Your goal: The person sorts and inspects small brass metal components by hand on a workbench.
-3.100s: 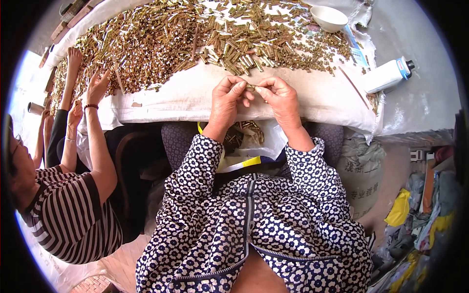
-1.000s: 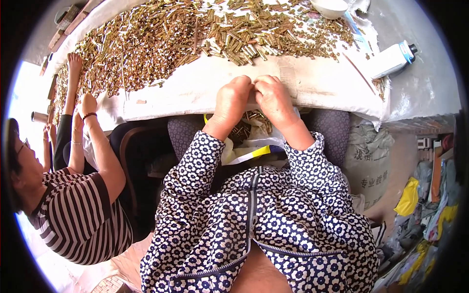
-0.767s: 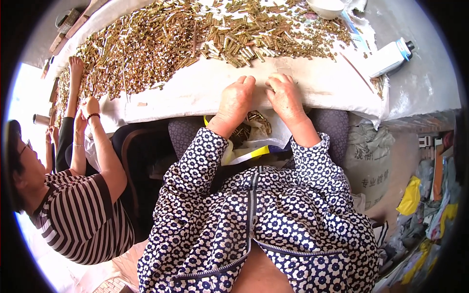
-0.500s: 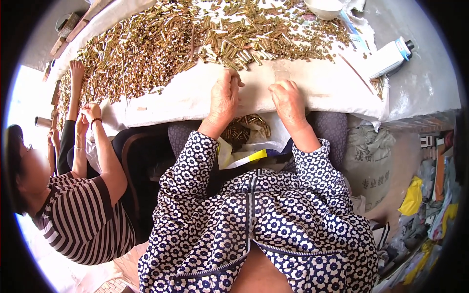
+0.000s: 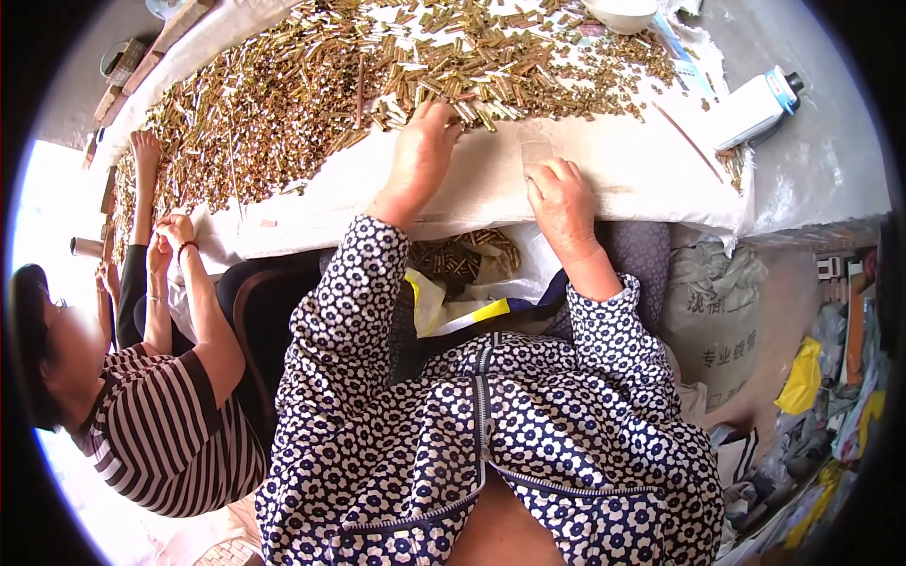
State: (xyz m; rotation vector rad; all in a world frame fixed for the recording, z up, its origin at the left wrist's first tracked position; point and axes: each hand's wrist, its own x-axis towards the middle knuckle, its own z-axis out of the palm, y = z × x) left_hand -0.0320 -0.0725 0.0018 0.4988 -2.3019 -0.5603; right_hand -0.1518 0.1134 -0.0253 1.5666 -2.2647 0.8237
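My left hand (image 5: pixel 425 156) reaches over the near edge of a wide heap of small brass-coloured metal tubes (image 5: pixel 491 61). Its fingers are bent and close together among the nearest tubes; whatever they grip is hidden. Lower and to the right, my right hand (image 5: pixel 563 200) rests above the pale cloth (image 5: pixel 491 189) on the table's near side. Its fingers are curled with the tips together, and anything between them is too small to make out. Below the table edge, between my forearms, an open bag (image 5: pixel 439 302) holds more of the small tubes.
Smaller gold pieces (image 5: pixel 255 141) spread over the table's left. A thin stick (image 5: pixel 687 141) and a white bottle (image 5: pixel 755 111) lie at the right, a white bowl (image 5: pixel 623 13) at the back. Another person in a striped top (image 5: pixel 175 424) works on my left. A sack (image 5: pixel 713 330) stands right.
My left hand has moved forward and slightly left, from over the cloth to the edge of the tubes. My right hand has hardly moved.
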